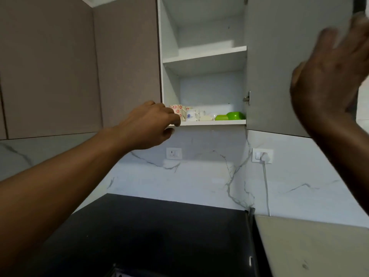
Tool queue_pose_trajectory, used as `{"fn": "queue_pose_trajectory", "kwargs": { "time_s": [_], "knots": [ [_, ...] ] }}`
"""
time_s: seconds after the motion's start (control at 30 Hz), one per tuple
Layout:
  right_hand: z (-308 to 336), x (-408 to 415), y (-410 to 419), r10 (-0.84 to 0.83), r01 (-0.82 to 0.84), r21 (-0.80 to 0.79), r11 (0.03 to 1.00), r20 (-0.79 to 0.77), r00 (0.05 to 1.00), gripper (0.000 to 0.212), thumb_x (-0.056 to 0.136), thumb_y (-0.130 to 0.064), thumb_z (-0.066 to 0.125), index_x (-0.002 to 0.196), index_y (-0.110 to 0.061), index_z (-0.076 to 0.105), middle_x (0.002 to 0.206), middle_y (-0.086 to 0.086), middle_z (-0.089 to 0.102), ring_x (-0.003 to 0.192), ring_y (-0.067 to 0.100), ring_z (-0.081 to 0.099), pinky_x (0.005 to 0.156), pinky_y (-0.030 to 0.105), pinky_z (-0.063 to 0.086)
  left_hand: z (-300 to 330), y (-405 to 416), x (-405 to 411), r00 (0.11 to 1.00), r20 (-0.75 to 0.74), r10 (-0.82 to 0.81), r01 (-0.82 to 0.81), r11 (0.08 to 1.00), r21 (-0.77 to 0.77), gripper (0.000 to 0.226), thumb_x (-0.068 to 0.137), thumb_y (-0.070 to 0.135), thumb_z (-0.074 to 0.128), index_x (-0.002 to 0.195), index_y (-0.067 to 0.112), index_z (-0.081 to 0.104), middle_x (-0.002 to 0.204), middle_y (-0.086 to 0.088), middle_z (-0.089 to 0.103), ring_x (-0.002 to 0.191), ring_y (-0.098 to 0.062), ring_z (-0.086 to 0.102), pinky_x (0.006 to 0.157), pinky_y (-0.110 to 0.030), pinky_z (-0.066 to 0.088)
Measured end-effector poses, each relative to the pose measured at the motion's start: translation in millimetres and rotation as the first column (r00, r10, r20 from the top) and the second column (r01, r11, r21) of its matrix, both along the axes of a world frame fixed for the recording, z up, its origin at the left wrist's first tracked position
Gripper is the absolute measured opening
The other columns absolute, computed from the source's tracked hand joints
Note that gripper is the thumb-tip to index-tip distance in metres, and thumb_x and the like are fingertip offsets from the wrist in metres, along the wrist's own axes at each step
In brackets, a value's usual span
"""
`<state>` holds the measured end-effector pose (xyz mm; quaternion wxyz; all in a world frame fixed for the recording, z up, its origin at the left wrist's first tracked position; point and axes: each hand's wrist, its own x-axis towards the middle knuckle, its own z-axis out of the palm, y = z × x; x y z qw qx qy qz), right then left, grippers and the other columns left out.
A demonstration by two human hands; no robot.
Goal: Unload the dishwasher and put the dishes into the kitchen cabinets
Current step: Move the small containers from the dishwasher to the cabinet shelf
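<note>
L hand [153, 124] sat at the bottom shelf [211, 122] front-left corner, fingers curled, nothing clearly held, touching or just beside the red-flower mug [176, 109]. Mugs ran L-R along the shelf front w/ green dishes [231, 116] at the right end. R hand [327, 76], blurred, spread open & empty, by the open door [279, 76]. Upper shelf [205, 54] bare; counter [159, 226] below.

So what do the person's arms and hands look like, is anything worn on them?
Both are bare. The left hand and its forearm show no sleeve, glove, watch or ring in view. The right hand is blurred, but it also looks ungloved, and its forearm is uncovered as far as the picture shows. No markings or straps are visible on either arm.
</note>
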<state>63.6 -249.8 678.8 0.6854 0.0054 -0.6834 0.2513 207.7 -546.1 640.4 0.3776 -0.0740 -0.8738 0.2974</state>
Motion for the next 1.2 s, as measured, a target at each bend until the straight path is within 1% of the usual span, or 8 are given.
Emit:
{"fn": "queue_pose_trajectory", "kwargs": {
  "time_s": [0.13, 0.4, 0.47, 0.6, 0.77, 0.97, 1.1, 1.2],
  "knots": [
    [-3.1, 11.3, 11.9, 0.205, -0.172, -0.195, 0.966, 0.160, 0.966, 0.067, 0.091, -0.009, 0.049, 0.149, -0.008, 0.015, 0.145, 0.024, 0.032, 0.123, 0.041, 0.041, 0.102, 0.050, 0.034, 17.3, 17.1, 14.8, 0.998, 0.007, 0.058, -0.058, 0.998, 0.001, 0.032, 0.095, 0.031, 0.052, 0.127, 0.028, 0.056, 0.128, 0.003, 0.061, 0.105, -0.020, 0.058, 0.092, -0.039, 0.045],
    [-19.9, 50.2, -6.0, 0.522, -0.533, -0.208, 0.820, -0.110, 0.846, 0.031, 0.098, -0.018, 0.034, 0.125, -0.004, 0.043, 0.107, 0.015, 0.065, 0.093, 0.037, 0.058, 0.075, 0.036, 0.033, 38.4, 17.9, 20.0, 0.999, -0.044, -0.030, 0.035, 0.992, 0.123, 0.029, 0.096, 0.027, 0.051, 0.123, 0.020, 0.058, 0.119, 0.000, 0.065, 0.102, -0.018, 0.058, 0.084, -0.029, 0.044],
    [-27.1, 54.0, -19.2, 0.686, -0.696, -0.068, 0.715, -0.123, 0.717, 0.026, 0.099, -0.021, 0.037, 0.119, -0.008, 0.048, 0.092, 0.009, 0.068, 0.077, 0.029, 0.060, 0.070, 0.035, 0.040, 40.9, 13.6, 14.1, 0.993, -0.091, -0.081, 0.098, 0.976, 0.193, 0.030, 0.097, 0.034, 0.046, 0.122, 0.020, 0.057, 0.115, -0.001, 0.065, 0.097, -0.018, 0.058, 0.080, -0.032, 0.048],
    [-31.8, 35.1, -46.8, 0.969, -0.974, -0.057, 0.218, 0.134, 0.209, 0.015, 0.101, -0.018, 0.043, 0.108, -0.013, 0.054, 0.102, 0.000, 0.071, 0.088, 0.015, 0.071, 0.076, 0.038, 0.057, 41.6, 8.7, -2.8, 0.940, -0.286, -0.185, 0.279, 0.898, 0.339, 0.047, 0.099, 0.049, 0.033, 0.132, 0.018, 0.047, 0.128, -0.004, 0.056, 0.111, -0.020, 0.054, 0.086, -0.035, 0.045],
    [-36.3, 4.0, -104.6, 0.765, -0.847, 0.282, 0.451, 0.367, 0.529, 0.051, 0.089, -0.032, 0.065, 0.135, -0.028, 0.043, 0.134, -0.004, 0.055, 0.117, 0.013, 0.056, 0.098, 0.034, 0.048, 38.4, -0.6, -21.5, 0.866, -0.397, -0.303, 0.432, 0.854, 0.290, 0.068, 0.093, 0.060, 0.037, 0.146, 0.018, 0.030, 0.150, -0.004, 0.033, 0.134, -0.018, 0.034, 0.104, -0.031, 0.031],
    [-46.6, -58.0, -200.5, 0.372, -0.514, 0.651, 0.559, 0.357, 0.857, 0.094, 0.077, -0.032, 0.077, 0.151, -0.034, 0.019, 0.159, 0.006, 0.018, 0.141, 0.028, 0.025, 0.109, 0.044, 0.036, 32.9, -56.8, -74.8, 0.976, -0.173, -0.130, 0.133, 0.991, 0.002, 0.079, 0.086, 0.052, 0.059, 0.150, 0.025, 0.022, 0.160, 0.001, 0.014, 0.147, -0.018, 0.011, 0.114, -0.030, 0.005],
    [-48.1, -106.6, -264.7, 0.267, -0.416, 0.641, 0.645, 0.322, 0.909, 0.103, 0.073, -0.031, 0.081, 0.150, -0.036, 0.014, 0.159, 0.007, 0.009, 0.142, 0.032, 0.018, 0.103, 0.047, 0.040, 32.1, -114.6, -123.3, 0.991, -0.132, 0.026, -0.015, 0.996, 0.089, 0.083, 0.078, 0.036, 0.075, 0.145, 0.014, 0.032, 0.157, -0.007, 0.022, 0.142, -0.024, 0.023, 0.114, -0.035, 0.026],
    [-47.1, -137.6, -292.8, 0.265, -0.418, 0.599, 0.683, 0.331, 0.906, 0.107, 0.066, -0.027, 0.086, 0.149, -0.035, 0.019, 0.158, 0.007, 0.014, 0.140, 0.031, 0.022, 0.101, 0.045, 0.044, 25.5, -154.6, -156.5, 0.988, -0.152, -0.008, 0.014, 0.999, 0.038, 0.073, 0.061, 0.020, 0.087, 0.125, 0.003, 0.054, 0.136, -0.014, 0.048, 0.122, -0.028, 0.047, 0.092, -0.037, 0.050]
  ]
}}
